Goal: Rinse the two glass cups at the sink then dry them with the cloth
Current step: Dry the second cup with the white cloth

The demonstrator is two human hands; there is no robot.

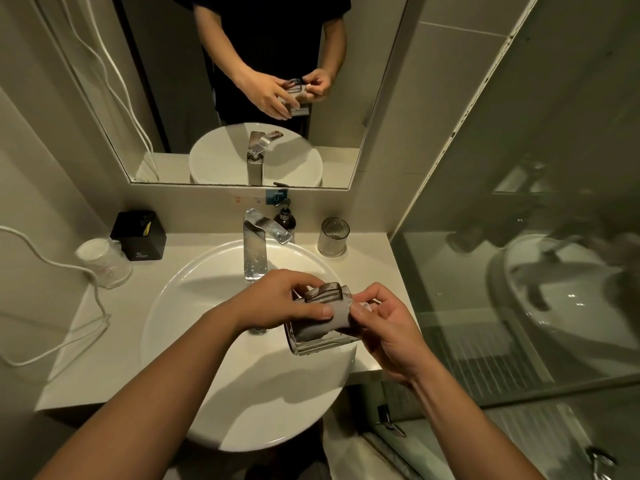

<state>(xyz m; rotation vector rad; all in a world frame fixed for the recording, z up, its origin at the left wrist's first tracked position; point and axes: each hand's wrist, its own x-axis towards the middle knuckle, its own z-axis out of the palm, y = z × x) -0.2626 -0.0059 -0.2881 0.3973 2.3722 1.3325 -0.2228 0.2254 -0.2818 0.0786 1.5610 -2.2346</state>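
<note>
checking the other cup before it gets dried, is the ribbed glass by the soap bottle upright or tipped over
Upright. The ribbed glass cup stands on its base on the counter, open rim facing up, right of the faucet.

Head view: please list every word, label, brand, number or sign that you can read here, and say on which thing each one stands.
No text here can be read.
Black box: small pale logo and line low on its front, too small to read.
Wall stickers under the mirror: orange marks and a blue sign, blurred.
Soap dispenser: no label legible.
</note>
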